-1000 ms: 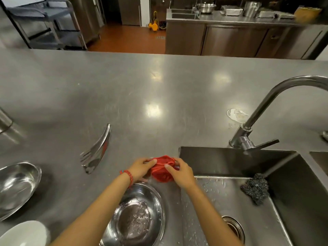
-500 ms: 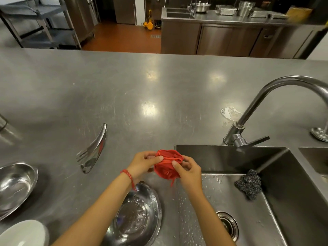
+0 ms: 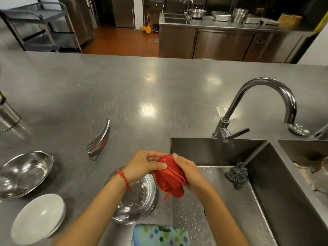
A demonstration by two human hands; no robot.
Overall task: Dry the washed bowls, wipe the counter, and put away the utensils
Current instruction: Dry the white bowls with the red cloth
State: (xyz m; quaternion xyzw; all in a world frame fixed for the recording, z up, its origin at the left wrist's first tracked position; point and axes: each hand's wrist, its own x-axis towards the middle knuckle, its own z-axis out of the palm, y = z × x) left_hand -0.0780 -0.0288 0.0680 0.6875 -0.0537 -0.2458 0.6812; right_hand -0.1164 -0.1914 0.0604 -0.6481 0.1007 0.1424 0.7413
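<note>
Both hands have lifted the red cloth (image 3: 170, 176) higher and turned it since a moment ago; it now hangs bunched over the sink's (image 3: 262, 201) left rim. Left hand (image 3: 143, 166) pinches its top with curled fingers, right hand (image 3: 186, 169) wraps its far side. Left of the sink sit a wet steel bowl (image 3: 140, 201), another steel bowl (image 3: 23, 173), a white bowl (image 3: 37, 217) and a fork (image 3: 99, 141).

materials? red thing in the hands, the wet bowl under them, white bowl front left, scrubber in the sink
Red cloth: soft fabric, bunched, loose threads hanging.
Wet bowl: polished metal, likely stainless steel; mirror reflections, water drops.
White bowl: smooth, glossy, opaque; ceramic or melamine, cannot tell.
Scrubber: dark tangled coils with glints, probably steel wire.
</note>
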